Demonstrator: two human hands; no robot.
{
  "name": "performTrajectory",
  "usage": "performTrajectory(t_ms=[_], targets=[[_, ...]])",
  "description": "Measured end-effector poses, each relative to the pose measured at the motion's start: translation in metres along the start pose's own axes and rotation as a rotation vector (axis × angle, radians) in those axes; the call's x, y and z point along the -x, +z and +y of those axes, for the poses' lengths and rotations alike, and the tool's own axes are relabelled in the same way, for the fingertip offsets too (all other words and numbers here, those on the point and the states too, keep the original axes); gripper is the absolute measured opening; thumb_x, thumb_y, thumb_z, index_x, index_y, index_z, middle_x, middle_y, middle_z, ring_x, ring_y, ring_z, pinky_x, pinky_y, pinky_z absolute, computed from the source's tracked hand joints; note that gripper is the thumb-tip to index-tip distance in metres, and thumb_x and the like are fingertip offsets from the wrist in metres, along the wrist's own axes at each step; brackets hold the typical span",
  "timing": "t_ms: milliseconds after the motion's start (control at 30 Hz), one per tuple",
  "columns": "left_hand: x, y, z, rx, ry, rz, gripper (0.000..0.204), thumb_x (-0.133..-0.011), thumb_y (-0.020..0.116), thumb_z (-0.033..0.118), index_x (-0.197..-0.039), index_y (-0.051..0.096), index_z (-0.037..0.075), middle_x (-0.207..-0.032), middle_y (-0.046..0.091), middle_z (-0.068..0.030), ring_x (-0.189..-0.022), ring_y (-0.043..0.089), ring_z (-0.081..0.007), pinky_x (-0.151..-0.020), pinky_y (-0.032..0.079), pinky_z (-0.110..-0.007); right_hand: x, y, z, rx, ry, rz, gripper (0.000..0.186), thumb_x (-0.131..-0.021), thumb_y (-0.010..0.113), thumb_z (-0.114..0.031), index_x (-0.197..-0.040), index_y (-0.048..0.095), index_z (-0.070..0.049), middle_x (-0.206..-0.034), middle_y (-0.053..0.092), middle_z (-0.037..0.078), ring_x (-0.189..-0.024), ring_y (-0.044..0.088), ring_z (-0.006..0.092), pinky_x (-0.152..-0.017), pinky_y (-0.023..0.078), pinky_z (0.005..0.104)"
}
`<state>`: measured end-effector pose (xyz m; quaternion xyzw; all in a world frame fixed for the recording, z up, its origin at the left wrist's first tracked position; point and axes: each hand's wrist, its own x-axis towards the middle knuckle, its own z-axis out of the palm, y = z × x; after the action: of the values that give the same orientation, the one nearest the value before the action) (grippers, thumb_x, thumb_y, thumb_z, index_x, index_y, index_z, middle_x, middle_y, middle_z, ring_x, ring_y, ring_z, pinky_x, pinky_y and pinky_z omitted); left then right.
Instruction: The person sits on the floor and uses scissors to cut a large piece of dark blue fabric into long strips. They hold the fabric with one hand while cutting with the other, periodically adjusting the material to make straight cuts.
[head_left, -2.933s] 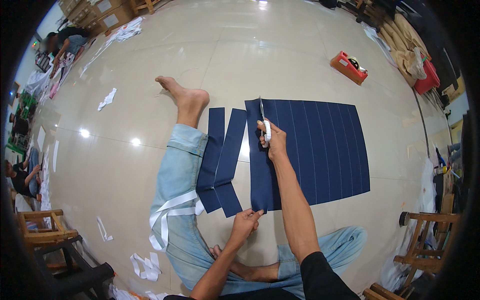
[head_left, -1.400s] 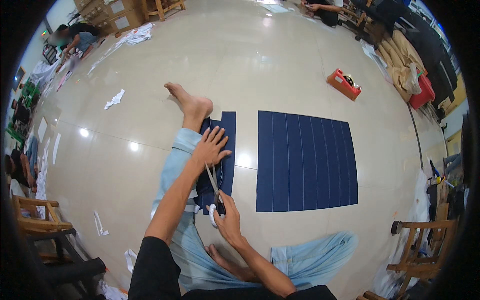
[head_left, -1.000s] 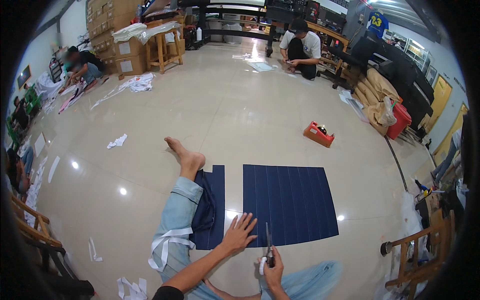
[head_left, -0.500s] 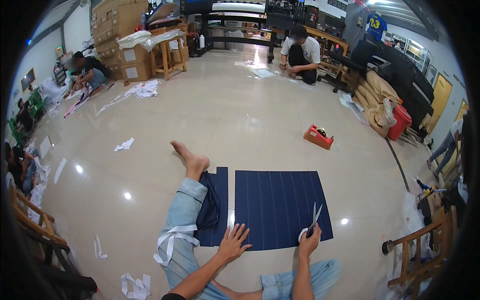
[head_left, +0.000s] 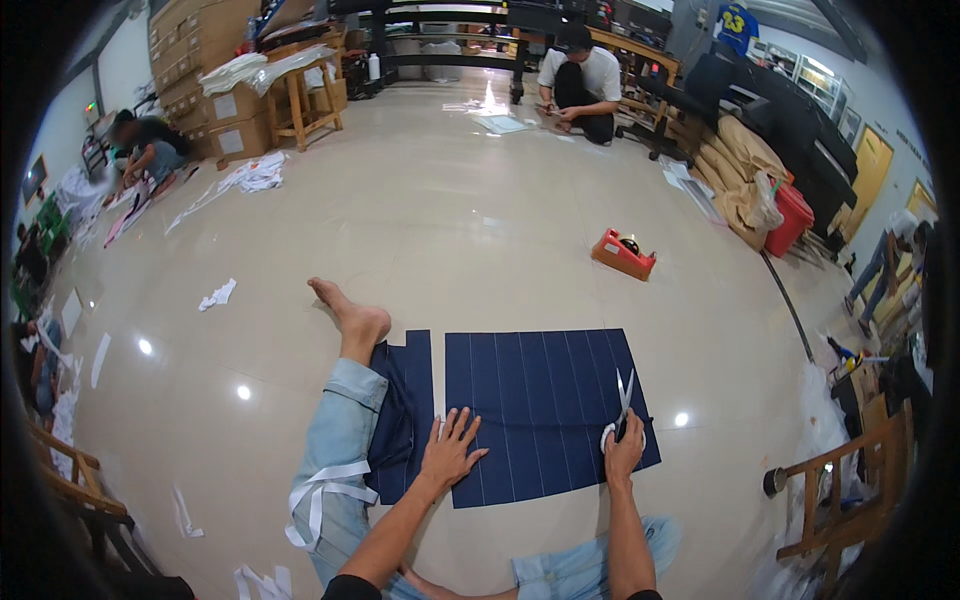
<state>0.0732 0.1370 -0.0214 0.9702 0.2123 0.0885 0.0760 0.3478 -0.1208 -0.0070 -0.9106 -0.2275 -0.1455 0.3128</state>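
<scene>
A dark navy fabric panel point(head_left: 540, 380) with thin pale parallel lines lies on the floor before me, a crease running across it. My left hand point(head_left: 452, 448) rests with fingers spread over its left edge and the narrow gap beside it. On the far side of that gap is a second navy piece point(head_left: 418, 385), bunched against my outstretched leg. My right hand point(head_left: 625, 450) grips a pair of scissors point(head_left: 624, 393) near the panel's right edge. The blades point away from me, slightly apart, above the cloth.
A red tape dispenser point(head_left: 623, 255) stands beyond the panel. White strips point(head_left: 325, 490) drape over my jeans, and white scraps point(head_left: 218, 295) lie on the floor at left. A wooden chair point(head_left: 850, 490) is at right. Another person point(head_left: 583, 85) crouches at the back.
Both hands have moved a little away from me over the fabric. A crease now crosses the panel, which lay flat before. The whole view has shifted slightly.
</scene>
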Motion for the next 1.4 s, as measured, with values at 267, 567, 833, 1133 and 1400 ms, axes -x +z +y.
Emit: performTrajectory(t_ms=[267,567,833,1133,1400], targets=[[0.039,-0.009,0.014,-0.059,0.047,0.016,0.073,-0.102,0.044,0.06,-0.158,0.038,0.014,-0.166,0.026,-0.0162,-0.155,0.019,-0.0354,-0.124,0.018,-0.057,0.026,-0.022,0.001,-0.042,0.099,0.026,0.063,-0.08,0.072,-0.002,-0.14,0.053,0.0,-0.132,0.058,0.019,-0.122,0.057,0.0386,-0.105,0.046,0.045],[0.107,-0.019,0.045,0.277,-0.129,0.033,0.067,-0.103,0.052,0.045,-0.155,0.04,0.004,-0.164,0.026,-0.0237,-0.154,0.019,-0.0406,-0.125,0.011,-0.056,0.08,-0.062,-0.036,-0.388,0.265,-0.052,0.059,-0.084,0.077,-0.008,-0.138,0.055,0.0,-0.119,0.063,0.014,-0.106,0.065,0.0279,-0.092,0.052,0.0376],[0.153,-0.071,0.083,0.853,-0.492,0.152,0.043,-0.102,0.058,0.017,-0.14,0.055,-0.001,-0.123,0.065,-0.0206,-0.107,0.065,-0.032,-0.093,0.052,-0.042,0.239,-0.113,-0.142,-1.412,0.834,-0.636,0.05,-0.101,0.057,-0.006,-0.149,0.045,-0.002,-0.12,0.063,0.013,-0.099,0.07,0.0276,-0.085,0.06,0.0391],[0.18,-0.04,0.079,1.849,-0.943,-0.367,0.044,-0.107,0.053,0.034,-0.133,0.058,-0.001,-0.093,0.067,-0.0053,-0.072,0.059,-0.0097,-0.063,0.046,-0.022,0.28,-0.114,-0.152,-1.539,1.188,-0.649,0.052,-0.106,0.053,-0.019,-0.155,0.037,-0.011,-0.129,0.062,0.01,-0.105,0.066,0.0232,-0.078,0.057,0.0347],[0.136,-0.033,0.078,2.163,-1.018,-0.179,0.055,-0.107,0.05,0.048,-0.136,0.05,0.001,-0.077,0.056,0.0023,-0.058,0.047,-0.0049,-0.05,0.036,-0.02,0.251,-0.082,-0.161,-1.656,1.145,-0.811,0.058,-0.104,0.057,-0.018,-0.157,0.035,-0.011,-0.131,0.063,0.011,-0.095,0.065,0.0189,-0.068,0.055,0.0307]])
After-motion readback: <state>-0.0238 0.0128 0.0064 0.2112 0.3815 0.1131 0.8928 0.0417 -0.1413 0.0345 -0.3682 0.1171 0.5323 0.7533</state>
